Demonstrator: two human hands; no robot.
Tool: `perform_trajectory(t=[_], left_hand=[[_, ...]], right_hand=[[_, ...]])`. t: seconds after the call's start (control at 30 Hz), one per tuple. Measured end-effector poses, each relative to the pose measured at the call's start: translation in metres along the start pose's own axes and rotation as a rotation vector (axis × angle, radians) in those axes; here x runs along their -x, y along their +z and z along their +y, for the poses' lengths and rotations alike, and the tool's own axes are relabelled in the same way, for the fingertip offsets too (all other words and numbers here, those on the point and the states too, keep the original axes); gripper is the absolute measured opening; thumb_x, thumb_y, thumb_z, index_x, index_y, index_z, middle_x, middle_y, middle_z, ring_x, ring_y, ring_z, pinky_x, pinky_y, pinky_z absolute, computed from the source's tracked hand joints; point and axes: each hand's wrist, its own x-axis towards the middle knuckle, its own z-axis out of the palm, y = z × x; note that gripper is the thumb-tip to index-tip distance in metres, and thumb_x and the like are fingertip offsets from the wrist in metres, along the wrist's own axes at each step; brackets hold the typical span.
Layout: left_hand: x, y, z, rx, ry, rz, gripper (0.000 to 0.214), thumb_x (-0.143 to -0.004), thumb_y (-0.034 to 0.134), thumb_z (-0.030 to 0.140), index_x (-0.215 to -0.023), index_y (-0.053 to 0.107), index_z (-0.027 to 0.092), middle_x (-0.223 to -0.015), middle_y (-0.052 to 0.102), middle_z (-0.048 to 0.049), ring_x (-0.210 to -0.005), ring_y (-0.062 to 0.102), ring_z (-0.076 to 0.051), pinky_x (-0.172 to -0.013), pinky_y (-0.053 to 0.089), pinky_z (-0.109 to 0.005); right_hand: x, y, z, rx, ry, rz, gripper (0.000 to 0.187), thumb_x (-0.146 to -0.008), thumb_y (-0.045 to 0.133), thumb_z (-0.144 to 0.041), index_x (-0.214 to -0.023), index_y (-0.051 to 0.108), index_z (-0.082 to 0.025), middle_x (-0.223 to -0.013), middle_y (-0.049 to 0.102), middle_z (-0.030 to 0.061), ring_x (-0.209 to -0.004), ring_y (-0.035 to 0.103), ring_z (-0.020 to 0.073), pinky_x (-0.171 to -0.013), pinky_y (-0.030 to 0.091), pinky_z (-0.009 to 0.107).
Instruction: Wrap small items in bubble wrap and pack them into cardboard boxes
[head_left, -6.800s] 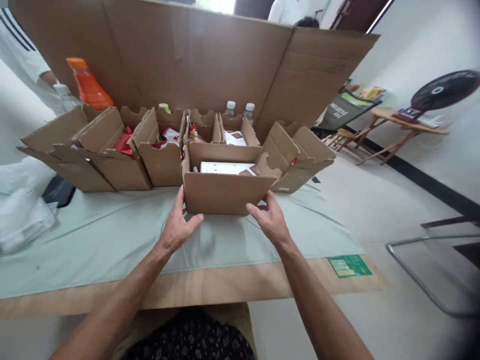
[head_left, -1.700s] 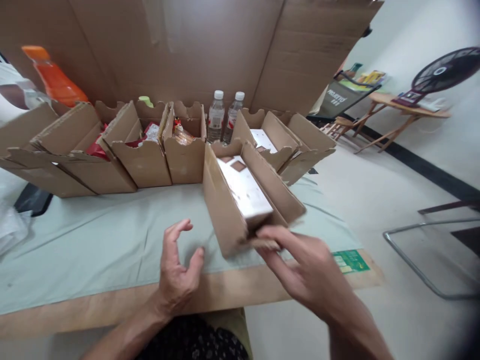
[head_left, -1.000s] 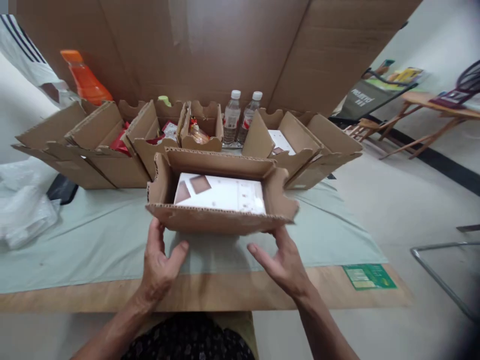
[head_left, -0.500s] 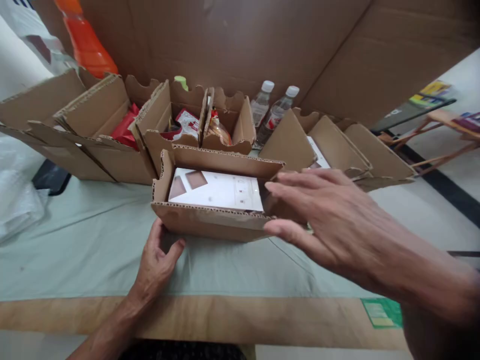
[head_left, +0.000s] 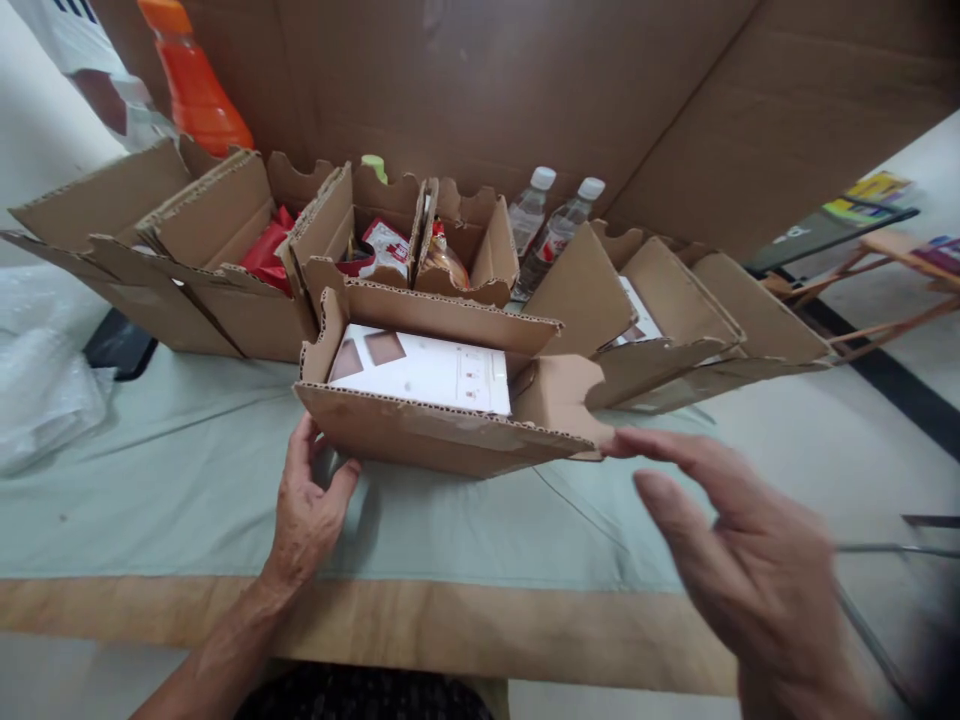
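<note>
A narrow open-topped cardboard box [head_left: 420,430] stands on the green cloth in front of me. In it lies a white carton [head_left: 424,372] with brown squares and small print. My left hand [head_left: 309,505] is at the box's lower left corner, thumb and fingers apart; some fingertips are hidden by the box. Off the box's right end is my right hand [head_left: 750,550], blurred, its fingers stretched out and thumb spread. A fingertip touches or nearly touches the box's right corner; I cannot tell which. The right-end flap [head_left: 566,390] leans outward.
Behind stand several cardboard bins, one with a red packet [head_left: 270,250]. Two clear bottles [head_left: 559,230] and an orange bottle [head_left: 199,95] stand near a tall cardboard panel [head_left: 450,90]. Bubble wrap [head_left: 49,385] and a black flat object [head_left: 120,342] lie left. A wooden edge [head_left: 420,625] runs in front.
My right hand has moved right and down, away from above the box's right end, uncovering its end flap. My left hand stays at the left corner. The view has shifted slightly.
</note>
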Motion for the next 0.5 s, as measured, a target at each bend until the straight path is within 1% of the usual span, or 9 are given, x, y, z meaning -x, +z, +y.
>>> perform_trajectory(t=[0.07, 0.13, 0.2, 0.23, 0.27, 0.3, 0.4, 0.43, 0.5], left_hand=[[0.003, 0.002, 0.000, 0.005, 0.040, 0.015, 0.071, -0.086, 0.071, 0.028, -0.152, 0.046, 0.028, -0.152, 0.054, -0.0129, -0.131, 0.059, -0.029, -0.118, 0.044, -0.052], [0.006, 0.003, 0.000, -0.004, 0.086, 0.024, 0.074, -0.087, 0.071, 0.026, -0.155, 0.044, 0.030, -0.154, 0.052, -0.0125, -0.137, 0.056, -0.028, -0.121, 0.042, -0.049], [0.010, 0.003, 0.000, -0.011, 0.120, 0.021, 0.075, -0.088, 0.070, 0.025, -0.157, 0.041, 0.031, -0.155, 0.050, -0.0124, -0.142, 0.052, -0.028, -0.122, 0.041, -0.048], [0.011, 0.003, -0.001, -0.007, 0.132, 0.019, 0.076, -0.088, 0.070, 0.024, -0.157, 0.040, 0.031, -0.156, 0.050, -0.0125, -0.144, 0.051, -0.029, -0.122, 0.041, -0.048], [0.012, 0.003, -0.001, 0.000, 0.137, 0.011, 0.075, -0.088, 0.070, 0.024, -0.157, 0.040, 0.031, -0.156, 0.050, -0.0127, -0.145, 0.050, -0.029, -0.122, 0.042, -0.049], [0.012, 0.004, -0.001, 0.009, 0.136, -0.001, 0.075, -0.088, 0.070, 0.024, -0.157, 0.040, 0.030, -0.156, 0.050, -0.0132, -0.145, 0.050, -0.029, -0.123, 0.042, -0.050], [0.005, 0.007, 0.002, 0.017, 0.104, -0.041, 0.077, -0.088, 0.069, 0.026, -0.158, 0.038, 0.027, -0.158, 0.049, -0.0152, -0.145, 0.051, -0.031, -0.122, 0.041, -0.053], [0.001, 0.008, 0.003, 0.014, 0.093, -0.052, 0.079, -0.088, 0.069, 0.027, -0.160, 0.036, 0.026, -0.158, 0.049, -0.0157, -0.144, 0.052, -0.031, -0.122, 0.042, -0.053], [-0.010, 0.008, 0.008, 0.004, 0.088, -0.087, 0.083, -0.087, 0.067, 0.028, -0.162, 0.032, 0.025, -0.158, 0.051, -0.0158, -0.142, 0.054, -0.031, -0.121, 0.043, -0.053]], right_hand=[[0.027, 0.020, 0.012, -0.092, 0.090, 0.053, 0.029, -0.101, 0.061, -0.035, -0.129, 0.066, -0.028, -0.126, 0.073, 0.0085, -0.114, 0.070, 0.0281, -0.096, 0.057, 0.046], [0.045, 0.043, 0.018, -0.231, 0.156, 0.101, 0.050, -0.100, 0.063, -0.038, -0.148, 0.054, -0.031, -0.149, 0.060, 0.0118, -0.124, 0.067, 0.0295, -0.096, 0.059, 0.048], [0.054, 0.061, 0.018, -0.393, 0.223, 0.194, 0.065, -0.101, 0.060, -0.039, -0.161, 0.035, -0.036, -0.165, 0.042, 0.0132, -0.131, 0.064, 0.0303, -0.094, 0.062, 0.047], [0.055, 0.068, 0.017, -0.468, 0.249, 0.241, 0.069, -0.102, 0.058, -0.039, -0.164, 0.029, -0.038, -0.169, 0.035, 0.0136, -0.134, 0.062, 0.0308, -0.093, 0.062, 0.047], [0.055, 0.074, 0.016, -0.531, 0.267, 0.261, 0.069, -0.103, 0.055, -0.040, -0.165, 0.025, -0.038, -0.170, 0.033, 0.0141, -0.136, 0.061, 0.0313, -0.093, 0.063, 0.047], [0.053, 0.078, 0.014, -0.579, 0.276, 0.235, 0.067, -0.104, 0.053, -0.042, -0.165, 0.026, -0.037, -0.169, 0.035, 0.0150, -0.136, 0.061, 0.0313, -0.094, 0.063, 0.048], [0.043, 0.092, 0.010, -0.623, 0.258, 0.011, 0.062, -0.101, 0.056, -0.051, -0.157, 0.042, -0.030, -0.154, 0.055, 0.0164, -0.125, 0.067, 0.0296, -0.099, 0.061, 0.050], [0.040, 0.096, 0.009, -0.620, 0.244, -0.030, 0.062, -0.100, 0.058, -0.053, -0.155, 0.045, -0.028, -0.150, 0.058, 0.0162, -0.122, 0.068, 0.0293, -0.100, 0.060, 0.051], [0.036, 0.105, 0.007, -0.612, 0.232, -0.029, 0.064, -0.098, 0.060, -0.055, -0.154, 0.046, -0.027, -0.149, 0.059, 0.0159, -0.123, 0.067, 0.0294, -0.102, 0.058, 0.051]])
